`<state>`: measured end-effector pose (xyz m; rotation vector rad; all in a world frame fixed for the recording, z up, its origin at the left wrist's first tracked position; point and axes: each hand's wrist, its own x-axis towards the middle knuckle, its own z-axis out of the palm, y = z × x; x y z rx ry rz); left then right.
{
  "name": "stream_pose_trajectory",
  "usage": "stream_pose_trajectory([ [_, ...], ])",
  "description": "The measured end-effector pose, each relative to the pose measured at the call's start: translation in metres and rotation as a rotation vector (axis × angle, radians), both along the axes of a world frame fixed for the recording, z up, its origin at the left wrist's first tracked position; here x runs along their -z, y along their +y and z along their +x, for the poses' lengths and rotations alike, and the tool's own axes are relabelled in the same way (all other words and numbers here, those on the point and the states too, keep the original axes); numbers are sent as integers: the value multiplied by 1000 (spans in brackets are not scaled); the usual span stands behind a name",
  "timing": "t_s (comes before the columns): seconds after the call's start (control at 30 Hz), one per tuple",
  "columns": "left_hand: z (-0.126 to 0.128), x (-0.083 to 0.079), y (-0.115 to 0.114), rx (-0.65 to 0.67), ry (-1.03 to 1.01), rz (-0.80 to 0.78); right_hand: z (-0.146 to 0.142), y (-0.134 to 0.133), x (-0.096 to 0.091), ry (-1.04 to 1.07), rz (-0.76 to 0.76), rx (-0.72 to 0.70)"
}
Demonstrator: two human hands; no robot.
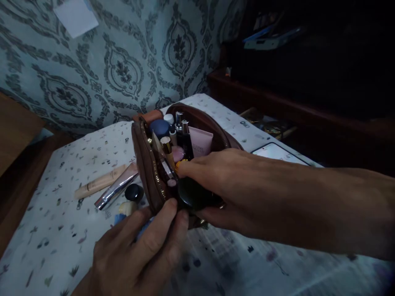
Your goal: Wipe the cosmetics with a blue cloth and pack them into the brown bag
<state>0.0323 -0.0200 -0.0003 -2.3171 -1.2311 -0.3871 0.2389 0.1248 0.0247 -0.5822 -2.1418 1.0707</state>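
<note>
A brown zippered makeup bag (143, 164) stands wide open on the table, filled with cosmetics. My right hand (222, 172) reaches into it from the right, its fingers closed round a dark, glossy, rounded case (191, 193). At the bag's near edge, my left hand (145, 242) grips the rim with its fingertips. Inside the bag show a pink tube (200, 141), a dark blue round lid (159, 128), a gold-capped bottle (167, 149) and black bottles with silver tops (185, 137). The fingertips of my right hand are partly hidden.
Left of the bag lie a beige tube (98, 183), a silver-pink tube (115, 187), a small black jar (133, 192) and a cream-coloured item (127, 208). A phone (277, 153) rests behind my right forearm. Patterned wallpaper (123, 70) borders the table's (52, 197) far side.
</note>
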Motion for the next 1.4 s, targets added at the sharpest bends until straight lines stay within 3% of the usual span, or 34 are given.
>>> stream_pose_trajectory([
  [0.1, -1, -1, 3, 33, 28, 14, -4, 11, 3, -193, 67, -204],
  [0.2, -3, 0, 6, 61, 33, 25, -16, 20, -2, -328, 99, -262],
  [0.3, -4, 1, 6, 87, 6, 15, -34, 19, -21, -557, 115, -311],
  [0.47, -1, 1, 6, 74, -51, 19, -57, 5, -52, -1032, 305, -258],
  [0.67, 0, 2, 9, 99, -73, 22, -51, -6, -34, -946, 356, -149],
  [0.77, 1, 2, 10, 99, -93, 44, -47, -3, -32, -947, 291, -248],
  [0.93, 2, 2, 9, 101, -94, 61, -49, 5, -45, -1083, 186, -375],
  [1.4, 3, 3, 13, 102, -95, 63, -45, 11, -37, -940, 208, -513],
])
